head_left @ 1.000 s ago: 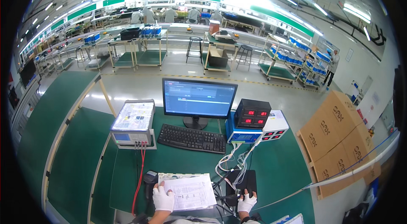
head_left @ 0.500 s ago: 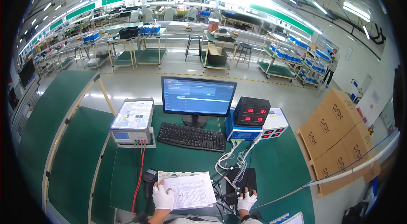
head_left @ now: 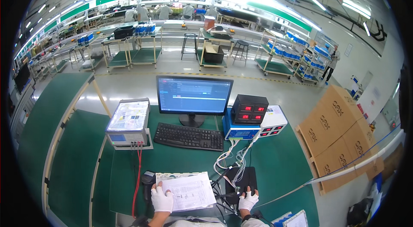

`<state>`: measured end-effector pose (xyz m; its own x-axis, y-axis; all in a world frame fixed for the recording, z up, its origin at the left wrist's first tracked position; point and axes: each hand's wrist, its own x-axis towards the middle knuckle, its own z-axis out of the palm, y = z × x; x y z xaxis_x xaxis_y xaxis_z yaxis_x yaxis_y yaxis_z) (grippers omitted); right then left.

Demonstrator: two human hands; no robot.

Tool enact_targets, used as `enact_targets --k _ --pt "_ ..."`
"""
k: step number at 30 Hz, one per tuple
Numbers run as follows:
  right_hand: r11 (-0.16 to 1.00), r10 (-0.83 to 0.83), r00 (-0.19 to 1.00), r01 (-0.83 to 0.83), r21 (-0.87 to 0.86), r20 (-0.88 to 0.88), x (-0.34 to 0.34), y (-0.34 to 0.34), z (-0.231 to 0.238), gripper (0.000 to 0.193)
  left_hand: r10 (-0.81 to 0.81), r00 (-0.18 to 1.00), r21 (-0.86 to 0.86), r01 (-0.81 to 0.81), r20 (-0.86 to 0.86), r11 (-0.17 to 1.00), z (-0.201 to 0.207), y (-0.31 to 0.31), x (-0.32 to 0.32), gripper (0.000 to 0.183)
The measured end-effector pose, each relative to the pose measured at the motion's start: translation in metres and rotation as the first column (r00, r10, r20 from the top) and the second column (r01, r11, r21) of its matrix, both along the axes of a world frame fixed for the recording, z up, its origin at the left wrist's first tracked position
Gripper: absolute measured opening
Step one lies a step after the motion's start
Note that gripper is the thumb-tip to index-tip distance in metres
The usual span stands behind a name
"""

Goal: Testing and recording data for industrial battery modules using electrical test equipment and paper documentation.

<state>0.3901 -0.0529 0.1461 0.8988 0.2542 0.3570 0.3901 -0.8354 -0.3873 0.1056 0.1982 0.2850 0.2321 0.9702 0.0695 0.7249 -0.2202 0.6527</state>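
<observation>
Paper (head_left: 189, 190): white printed sheet, slightly askew, near edge of green worktop (head_left: 284, 162). Left hand (head_left: 162, 200), white glove, bare fingertips: on the sheet's left edge; cannot tell whether gripping. Right hand (head_left: 248, 201), gloved alike: fingers slightly apart at black pad (head_left: 248, 179); any hold hidden. Room: pale shiny floor (head_left: 172, 65), cardboard boxes (head_left: 333, 134) stacked right.
</observation>
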Motion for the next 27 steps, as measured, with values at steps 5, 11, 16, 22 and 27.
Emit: enact_targets --k 5,11,16,22,27 --pt "1.0 -0.005 1.0 0.005 -0.01 0.008 0.0004 -0.0008 -0.0014 0.051 -0.01 1.0 0.006 0.01 0.008 1.0 0.001 0.0006 0.0007 0.052" --pt "1.0 -0.005 1.0 0.005 -0.015 0.01 -0.001 0.0005 0.0024 0.051 -0.001 1.0 -0.006 0.001 0.009 1.0 -0.0009 0.0007 0.0 0.052" --pt "1.0 -0.023 1.0 0.023 -0.012 0.002 -0.0008 0.0009 0.0033 0.05 -0.003 1.0 -0.026 0.003 0.014 1.0 0.0042 -0.0002 0.0012 0.05" --pt "1.0 -0.022 1.0 0.022 -0.003 0.002 -0.0021 0.0005 0.004 0.05 -0.008 1.0 -0.019 0.008 0.017 1.0 0.004 -0.0009 -0.0003 0.051" --pt "1.0 -0.016 1.0 0.016 -0.009 -0.005 -0.0013 -0.0005 0.0019 0.055 -0.001 1.0 -0.032 0.002 0.01 0.999 0.007 -0.0014 0.0005 0.052"
